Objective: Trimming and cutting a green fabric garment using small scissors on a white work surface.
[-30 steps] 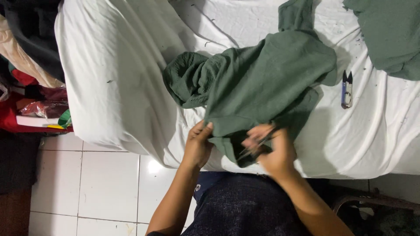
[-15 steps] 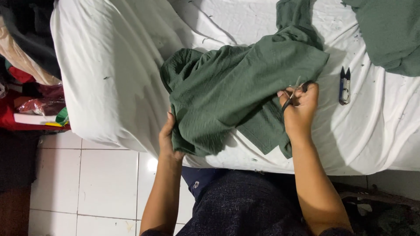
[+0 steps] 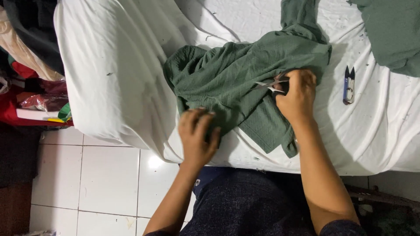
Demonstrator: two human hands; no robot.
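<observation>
My right hand (image 3: 296, 97) is closed around a small pair of scissors (image 3: 272, 85), the pale blades poking out to the left over the green garment (image 3: 236, 83). To trim well here, I want only the tips working, the blades nearly flat to the cloth, catching just the loose thread and none of the weave beneath. I cannot see the thread itself from this angle, so I judge its place by where the tips point; it may be hidden in a fold. A short snip is safer than a long one, and the cloth under the blades should be taut, not bunched.

That is the job of my left hand (image 3: 197, 134). It lies on the near edge of the garment, fingers curled and pressing down, holding nothing but pinning the cloth against the white sheet (image 3: 109, 87). It should pull gently toward me, so the stretch between my two hands smooths out.

The garment lies crumpled across the middle of the sheet, directly under both hands: its bulk is heaped to the left of my right hand, and a flap hangs toward the bed's near edge. Off to the right, well apart from my fingers, a blue thread snipper (image 3: 348, 85) rests on the sheet, and another piece of green cloth (image 3: 389, 35) lies in the far right corner.
</observation>
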